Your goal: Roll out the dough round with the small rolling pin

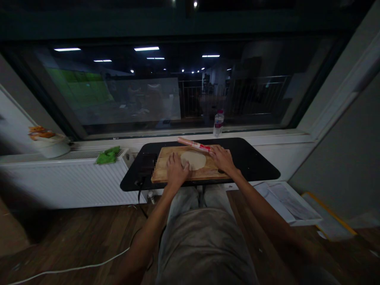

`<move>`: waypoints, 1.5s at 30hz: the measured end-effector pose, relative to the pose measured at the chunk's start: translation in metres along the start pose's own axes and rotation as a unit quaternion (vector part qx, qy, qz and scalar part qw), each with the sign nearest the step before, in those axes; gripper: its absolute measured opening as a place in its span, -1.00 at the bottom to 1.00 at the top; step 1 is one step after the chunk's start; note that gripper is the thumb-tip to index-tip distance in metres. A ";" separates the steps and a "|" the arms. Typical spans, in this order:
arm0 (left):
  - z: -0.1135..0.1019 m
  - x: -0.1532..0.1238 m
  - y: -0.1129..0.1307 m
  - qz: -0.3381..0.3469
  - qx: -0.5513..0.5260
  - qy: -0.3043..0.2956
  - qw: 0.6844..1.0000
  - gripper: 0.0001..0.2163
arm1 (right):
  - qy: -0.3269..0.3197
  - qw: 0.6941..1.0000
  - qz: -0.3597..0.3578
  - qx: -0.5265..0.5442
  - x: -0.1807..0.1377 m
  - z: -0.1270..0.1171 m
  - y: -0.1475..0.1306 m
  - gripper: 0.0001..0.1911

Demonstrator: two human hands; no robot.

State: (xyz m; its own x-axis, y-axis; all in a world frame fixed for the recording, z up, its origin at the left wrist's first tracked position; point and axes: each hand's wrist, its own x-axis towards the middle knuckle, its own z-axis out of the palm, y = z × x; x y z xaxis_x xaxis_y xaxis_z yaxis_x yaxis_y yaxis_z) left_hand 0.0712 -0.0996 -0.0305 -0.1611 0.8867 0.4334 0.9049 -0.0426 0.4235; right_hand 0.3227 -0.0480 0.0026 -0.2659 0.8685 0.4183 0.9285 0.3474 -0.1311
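I see the dough disc [193, 160] lying flat mid-board on the wooden board [214, 171], which sits toward the near edge of the bench [255, 162]. The left hand [176, 171] rests open, grip slack, at the disc's left rim. The right hand [222, 158] also lies open and holds nothing, fingertips by the end of the rolling pin [192, 144] on the board's far side. My worry is that a nudge could roll the pin toward the bench's far edge, and a heavy left palm could crease the disc.

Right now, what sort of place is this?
Probably a room at night used as a makeshift baking spot: flat dough on a wooden board, a small black table beside a radiator, below a wide dark window.
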 end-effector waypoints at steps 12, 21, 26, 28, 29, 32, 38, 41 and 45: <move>0.029 0.018 0.076 0.003 0.104 -0.132 0.986 -0.03 | -0.013 0.998 0.055 -0.009 0.016 0.015 -0.023 -0.49; 0.028 0.021 0.064 0.051 0.135 -0.095 0.985 -0.23 | 0.010 1.000 0.019 0.004 0.019 0.041 -0.017 -0.53; 0.021 0.027 0.046 0.099 0.128 -0.119 0.980 -0.29 | 0.009 0.999 0.030 0.014 0.017 0.037 -0.018 -0.51; 0.015 0.033 0.029 0.140 0.121 -0.150 0.971 -0.33 | 0.004 0.999 0.035 0.018 0.017 0.035 -0.019 -0.50; 0.012 0.037 0.019 0.160 0.115 -0.165 0.966 -0.34 | 0.001 0.999 0.035 0.019 0.017 0.034 -0.020 -0.49; 0.001 0.050 -0.012 0.221 0.088 -0.205 0.949 -0.32 | -0.007 0.999 0.035 0.025 0.017 0.031 -0.022 -0.47; -0.011 0.063 -0.045 0.235 0.037 -0.247 0.939 -0.27 | -0.013 0.999 0.028 0.027 0.015 0.027 -0.023 -0.49; -0.008 0.060 -0.047 0.197 0.019 -0.194 0.961 -0.38 | -0.007 0.999 0.018 0.030 0.013 0.026 -0.023 -0.51; -0.003 0.056 -0.050 0.112 0.051 -0.124 0.985 -0.44 | -0.008 0.999 0.019 0.033 0.013 0.023 -0.025 -0.52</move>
State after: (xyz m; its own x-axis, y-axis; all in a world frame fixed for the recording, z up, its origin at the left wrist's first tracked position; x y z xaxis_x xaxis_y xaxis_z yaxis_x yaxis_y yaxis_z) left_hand 0.0159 -0.0490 -0.0254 0.1361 0.9464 0.2928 0.9439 -0.2137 0.2518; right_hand 0.2905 -0.0376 -0.0094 -0.2352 0.8865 0.3984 0.9190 0.3363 -0.2059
